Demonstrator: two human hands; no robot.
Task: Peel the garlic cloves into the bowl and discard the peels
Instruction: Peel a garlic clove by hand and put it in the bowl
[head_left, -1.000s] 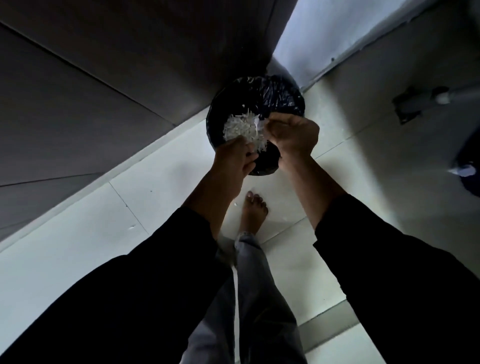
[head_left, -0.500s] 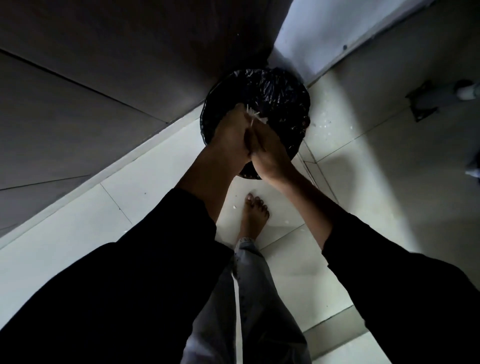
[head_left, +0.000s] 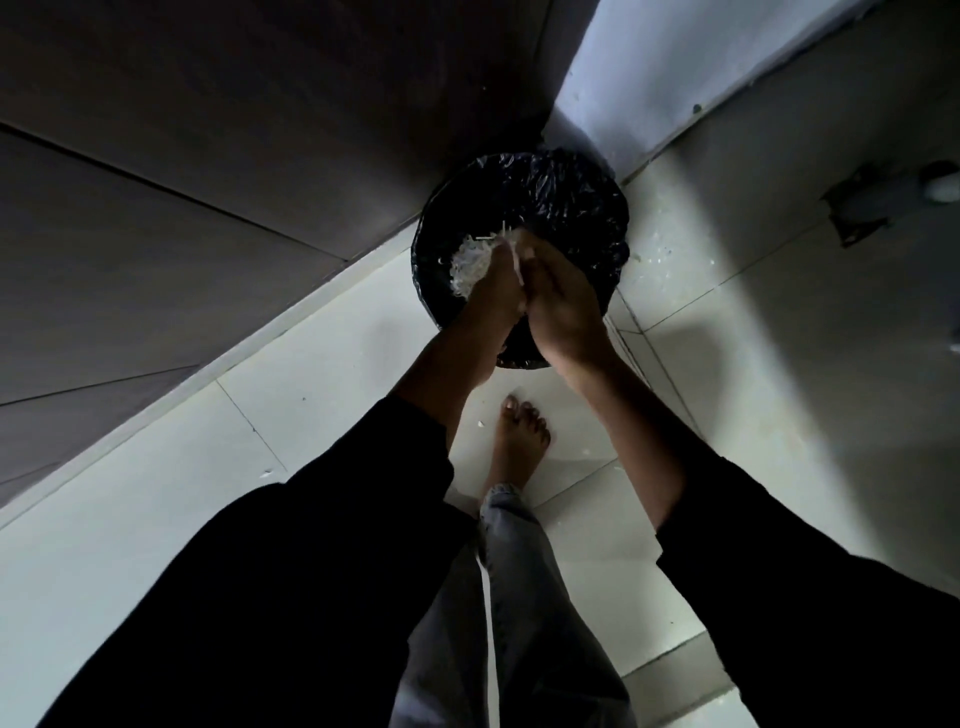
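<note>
Head view: seen from above, both hands over a round bin lined with a black plastic bag (head_left: 566, 208), tucked into the floor corner beside a dark cabinet (head_left: 208, 156). Left hand (head_left: 493, 291) cupped under a pale heap of garlic peels (head_left: 470, 265), fingers curled around it. Right hand (head_left: 563, 306) pressed against the left, palm turned inward; whether curled on anything cannot be told. Heap exposed again after being covered half a second ago, when both hands were closed together; a second ago spread wide on the left palm, now smaller and tipped toward the bag. Probably the scraping-off stage of discarding, with some peel left to drop. Loose flecks scattered on the floor tiles (head_left: 727, 364) near the bin. Bare foot (head_left: 519, 441) just behind. No bowl or cloves in view.
</note>
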